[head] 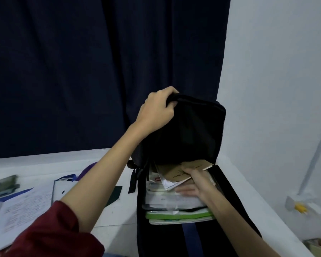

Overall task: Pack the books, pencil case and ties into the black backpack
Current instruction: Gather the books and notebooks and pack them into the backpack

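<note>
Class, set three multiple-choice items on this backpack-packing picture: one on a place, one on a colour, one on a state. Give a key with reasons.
1. Where is the right hand?
A. on the open book
B. on the books in the backpack
C. on the curtain

2. What colour is the thick book edge near the bottom of the stack?
A. green
B. red
C. yellow

3. The backpack flap is
A. zipped shut
B. held up by the left hand
C. lying flat

Key: B, its fingers rest on the brown booklet; A, a bright green band; B, the fingers grip the raised flap.
</note>
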A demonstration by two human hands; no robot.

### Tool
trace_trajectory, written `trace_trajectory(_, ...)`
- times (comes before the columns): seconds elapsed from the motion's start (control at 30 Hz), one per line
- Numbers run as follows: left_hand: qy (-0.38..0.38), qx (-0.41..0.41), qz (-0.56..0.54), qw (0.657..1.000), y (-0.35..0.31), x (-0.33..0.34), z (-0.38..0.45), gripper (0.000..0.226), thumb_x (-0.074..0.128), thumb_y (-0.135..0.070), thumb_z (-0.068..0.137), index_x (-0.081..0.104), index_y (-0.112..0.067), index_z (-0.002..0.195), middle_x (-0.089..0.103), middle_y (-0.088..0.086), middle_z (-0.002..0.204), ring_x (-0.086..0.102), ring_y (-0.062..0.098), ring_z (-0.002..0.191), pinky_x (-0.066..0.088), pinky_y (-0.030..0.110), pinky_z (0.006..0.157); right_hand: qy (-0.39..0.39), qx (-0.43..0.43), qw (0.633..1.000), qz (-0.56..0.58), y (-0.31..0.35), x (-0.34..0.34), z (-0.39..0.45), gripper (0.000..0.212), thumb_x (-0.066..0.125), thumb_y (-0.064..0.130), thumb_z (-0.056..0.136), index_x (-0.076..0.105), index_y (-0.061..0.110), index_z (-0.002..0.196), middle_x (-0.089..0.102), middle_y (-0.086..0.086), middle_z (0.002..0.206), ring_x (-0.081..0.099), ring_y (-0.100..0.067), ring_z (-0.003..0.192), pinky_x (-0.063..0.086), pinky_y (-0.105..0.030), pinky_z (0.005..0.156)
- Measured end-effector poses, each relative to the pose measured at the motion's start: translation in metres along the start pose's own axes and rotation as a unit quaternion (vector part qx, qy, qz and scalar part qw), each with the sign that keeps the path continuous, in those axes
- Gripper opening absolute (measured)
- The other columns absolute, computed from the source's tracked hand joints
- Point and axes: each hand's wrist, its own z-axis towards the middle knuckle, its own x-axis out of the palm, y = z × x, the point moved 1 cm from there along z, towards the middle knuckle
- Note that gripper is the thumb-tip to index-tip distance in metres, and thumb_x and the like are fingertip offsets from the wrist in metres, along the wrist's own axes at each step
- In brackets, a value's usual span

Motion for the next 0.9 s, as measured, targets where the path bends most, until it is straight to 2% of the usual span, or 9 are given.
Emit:
trace_trajectory(0.07,-0.004,-0.006,-0.004,1.0,0.007,-0.003,0.0,0.017,0.052,-0.017,0.09,0.062,-0.026,0.099,0.066,-0.011,0.089,0.062,0.015,0.087,0.052,0.047,0.082,-0.038,-0.048,0.974,-0.218,0.001,-0.015,-0.006,0.044,0.063,0.047,0.085,0.06,0.003,0.091,0.066,-0.012,0.064,0.062,-0.023,0.048,0.044,-0.025,0.041)
trace_trajectory(0.17,0.0,-0.007,-0.007,1.0,0.01,-0.002,-0.001,0.016,0.052,-0.017,0.09,0.063,-0.027,0.097,0.066,-0.012,0.088,0.063,0.013,0.085,0.052,0.047,0.081,-0.17,-0.203,0.823,-0.503,0.009,-0.03,-0.015,0.046,0.066,0.057,0.077,0.054,0.014,0.064,0.055,0.004,0.061,0.058,-0.018,0.065,0.037,-0.025,0.052)
trace_trajectory(0.23,0.003,-0.003,-0.01,1.0,0.008,0.0,-0.001,0.017,0.052,-0.017,0.09,0.062,-0.029,0.096,0.066,-0.012,0.088,0.063,0.012,0.086,0.052,0.046,0.082,-0.116,-0.311,0.734,-0.593,0.012,-0.025,-0.018,0.034,0.066,0.054,0.079,0.069,0.023,0.094,0.063,0.011,0.097,0.056,-0.014,0.1,0.04,-0.026,0.078)
trace_trajectory(0.3,0.003,0.001,-0.012,1.0,0.006,0.001,-0.001,0.017,0.052,-0.016,0.09,0.061,-0.03,0.094,0.066,-0.013,0.087,0.062,0.012,0.085,0.053,0.046,0.081,0.001,-0.323,0.683,-0.655,0.006,-0.014,-0.014,0.045,0.06,0.055,0.083,0.061,0.035,0.123,0.053,0.017,0.132,0.04,-0.01,0.128,0.028,-0.031,0.103)
trace_trajectory(0.53,0.005,-0.007,-0.02,1.0,0.007,0.001,0.002,0.017,0.053,-0.015,0.09,0.062,-0.029,0.095,0.066,-0.012,0.087,0.063,0.011,0.084,0.053,0.046,0.081,0.013,-0.323,0.698,-0.639,-0.024,0.017,-0.004,0.087,0.016,0.077,0.062,0.058,0.037,0.127,0.052,0.014,0.136,0.041,-0.013,0.128,0.028,-0.041,0.108)
trace_trajectory(0.63,0.006,-0.005,-0.024,1.0,0.008,0.001,0.001,0.018,0.053,-0.015,0.09,0.061,-0.03,0.093,0.065,-0.014,0.086,0.062,0.012,0.084,0.052,0.047,0.081,-0.045,-0.412,0.695,-0.588,-0.033,0.026,-0.004,0.054,0.032,0.053,0.076,0.075,0.028,0.096,0.073,0.007,0.1,0.065,-0.017,0.092,0.053,-0.041,0.08)
trace_trajectory(0.73,0.006,-0.001,-0.023,1.0,0.007,0.001,0.001,0.018,0.053,-0.014,0.089,0.062,-0.029,0.094,0.065,-0.014,0.086,0.062,0.011,0.084,0.052,0.047,0.082,-0.07,-0.453,0.714,-0.529,-0.035,0.028,-0.001,0.036,0.043,0.031,0.08,0.077,0.02,0.077,0.073,0.006,0.073,0.066,-0.014,0.064,0.057,-0.033,0.055)
trace_trajectory(0.8,0.007,0.0,-0.023,1.0,0.007,0.001,0.002,0.018,0.053,-0.014,0.09,0.062,-0.028,0.095,0.065,-0.013,0.086,0.062,0.01,0.083,0.053,0.046,0.081,-0.034,-0.432,0.728,-0.531,-0.032,0.026,-0.001,0.031,0.049,0.029,0.085,0.076,0.017,0.096,0.074,0.003,0.094,0.067,-0.017,0.086,0.056,-0.035,0.076)
trace_trajectory(0.9,0.008,0.003,-0.021,1.0,0.008,0.001,0.003,0.017,0.053,-0.014,0.09,0.062,-0.028,0.095,0.066,-0.012,0.086,0.063,0.01,0.082,0.054,0.045,0.079,0.021,-0.365,0.731,-0.577,-0.027,0.008,0.002,0.045,0.056,0.05,0.086,0.06,0.031,0.126,0.056,0.012,0.133,0.044,-0.012,0.128,0.03,-0.038,0.109)
